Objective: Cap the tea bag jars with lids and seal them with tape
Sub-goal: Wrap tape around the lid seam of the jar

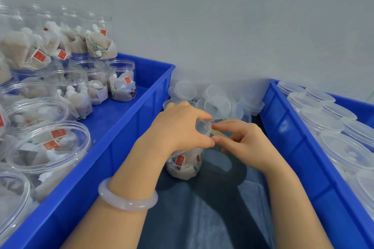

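While both hands worked at its top, the clear cylindrical plastic jar (pixel 185 165) of tea bags stood on dark blue-grey cloth (pixel 202 212) between two crates.
Its round translucent plastic lid (pixel 203 126) sat on the mouth; the left hand (pixel 178 127) curled over it, gripping the rim. The right hand (pixel 244 143), fingers bent, pinched the lid's right edge, tips touching the left thumb. Pale smooth bangle (pixel 127 199) on left wrist. Glossy blue plastic crate (pixel 141 111) at left held open jars of papery, red-tagged bags; right blue crate (pixel 283 127) held lidded jars. Loose translucent lids (pixel 218 101) heaped by the wall.
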Available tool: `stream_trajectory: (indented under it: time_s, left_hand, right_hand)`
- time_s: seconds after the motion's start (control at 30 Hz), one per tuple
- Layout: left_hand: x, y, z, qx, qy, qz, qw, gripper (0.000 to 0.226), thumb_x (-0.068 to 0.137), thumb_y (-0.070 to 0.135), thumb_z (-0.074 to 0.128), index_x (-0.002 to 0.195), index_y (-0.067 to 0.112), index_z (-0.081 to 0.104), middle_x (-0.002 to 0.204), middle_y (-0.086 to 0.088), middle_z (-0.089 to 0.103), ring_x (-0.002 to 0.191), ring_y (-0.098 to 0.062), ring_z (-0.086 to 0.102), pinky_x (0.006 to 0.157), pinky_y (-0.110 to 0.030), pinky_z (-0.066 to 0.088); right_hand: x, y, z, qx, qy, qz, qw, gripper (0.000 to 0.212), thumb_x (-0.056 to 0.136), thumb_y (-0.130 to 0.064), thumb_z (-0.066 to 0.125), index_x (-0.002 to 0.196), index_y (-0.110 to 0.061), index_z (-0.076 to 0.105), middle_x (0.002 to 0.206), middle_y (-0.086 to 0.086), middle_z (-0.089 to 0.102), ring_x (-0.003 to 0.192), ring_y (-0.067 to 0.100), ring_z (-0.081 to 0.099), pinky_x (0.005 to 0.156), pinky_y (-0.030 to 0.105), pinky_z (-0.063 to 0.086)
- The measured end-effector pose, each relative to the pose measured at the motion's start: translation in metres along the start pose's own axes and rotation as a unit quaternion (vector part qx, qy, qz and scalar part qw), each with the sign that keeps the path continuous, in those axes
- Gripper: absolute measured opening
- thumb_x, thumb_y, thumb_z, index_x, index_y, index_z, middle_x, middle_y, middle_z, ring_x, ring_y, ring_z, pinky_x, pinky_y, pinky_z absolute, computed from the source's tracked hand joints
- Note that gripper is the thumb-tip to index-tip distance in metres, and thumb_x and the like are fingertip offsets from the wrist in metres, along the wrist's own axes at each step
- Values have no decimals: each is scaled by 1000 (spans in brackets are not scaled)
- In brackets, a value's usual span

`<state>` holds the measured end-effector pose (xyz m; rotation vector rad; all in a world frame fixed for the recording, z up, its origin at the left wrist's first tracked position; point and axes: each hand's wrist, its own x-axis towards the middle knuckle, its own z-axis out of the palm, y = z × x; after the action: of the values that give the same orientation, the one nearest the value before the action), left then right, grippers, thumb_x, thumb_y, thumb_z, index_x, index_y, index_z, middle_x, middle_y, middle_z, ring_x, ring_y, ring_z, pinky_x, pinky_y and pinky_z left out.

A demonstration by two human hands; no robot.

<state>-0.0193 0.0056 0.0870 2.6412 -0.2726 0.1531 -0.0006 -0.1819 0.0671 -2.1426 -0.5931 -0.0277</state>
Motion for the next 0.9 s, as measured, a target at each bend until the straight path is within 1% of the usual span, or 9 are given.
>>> stream_trajectory:
  time_s: [0.13, 0.27, 0.4, 0.5, 0.57, 0.67, 0.73, 0.8, 0.9]
  left_hand:
    - [-2, -2, -5, -17, -10, 3, 1000, 69, 65, 57, 73, 130, 51, 49, 127, 7, 45, 126, -20, 36, 94, -39, 43]
    - [-4, -1, -8, -55, -36, 57, 996, 66, 66, 46, 78, 125, 50, 50, 121, 16, 47, 123, -12, 39, 98, -37, 42]
    - [-5, -5, -11, -76, -68, 89, 991, 65, 68, 32, 78, 123, 46, 46, 123, 18, 48, 119, -5, 42, 99, -38, 43]
    - [-5, 1, -8, -39, -43, 82, 995, 74, 63, 48, 81, 127, 44, 44, 119, 22, 47, 116, -4, 37, 102, -33, 33]
    - [-5, 5, -7, -3, -28, 76, 997, 83, 59, 62, 78, 132, 44, 42, 122, 23, 48, 117, -4, 34, 101, -31, 27]
    - [-6, 7, -10, -18, -53, 70, 996, 80, 65, 57, 77, 135, 43, 42, 133, 22, 48, 124, -5, 35, 107, -36, 28]
    - [-9, 5, -14, -34, -75, 62, 995, 77, 70, 45, 79, 136, 44, 41, 136, 24, 46, 127, -4, 39, 107, -35, 33]
    - [-10, 4, -17, -49, -88, 53, 994, 77, 74, 33, 79, 138, 44, 38, 138, 25, 44, 128, -3, 41, 105, -33, 38]
    - [-11, 3, -19, -64, -93, 69, 991, 74, 74, 26, 79, 135, 44, 39, 133, 28, 47, 125, -3, 45, 105, -34, 39]
  right_hand:
    - [-2, 1, -6, -9, 23, -18, 1000, 29, 70, -33, 79, 93, -46, 67, 111, -17, 64, 51, -2, 48, 61, 10, 39]
    - [2, -1, 0, -23, 56, -34, 998, 32, 69, -31, 81, 94, -43, 66, 110, -18, 61, 65, -14, 51, 65, 5, 37]
    - [4, -4, 7, 12, 32, -31, 999, 46, 58, -42, 78, 101, -40, 63, 106, -18, 59, 67, -13, 51, 65, 6, 38]
    - [4, -2, 8, 15, 21, -6, 1000, 51, 57, -44, 80, 101, -49, 56, 109, -19, 60, 60, -10, 50, 63, 9, 39]
    - [3, 0, 6, 15, 19, 23, 999, 54, 61, -38, 83, 108, -46, 58, 95, -25, 62, 56, -10, 51, 58, 7, 38]
    - [1, 1, 6, 30, -21, 36, 999, 51, 70, -26, 82, 117, -28, 62, 57, -36, 54, 45, -5, 48, 47, 5, 35]
    - [0, -1, 5, 61, -38, 31, 997, 46, 74, -15, 79, 116, -21, 62, 69, -34, 61, 51, 1, 49, 52, 10, 40]
    - [-1, -3, 4, 92, -38, 38, 994, 41, 75, -14, 78, 113, -21, 65, 92, -16, 69, 63, 16, 50, 60, 23, 46]
    - [0, 0, 2, 55, -16, 24, 998, 34, 73, -26, 78, 105, -33, 67, 111, -14, 64, 62, 4, 51, 66, 18, 43]
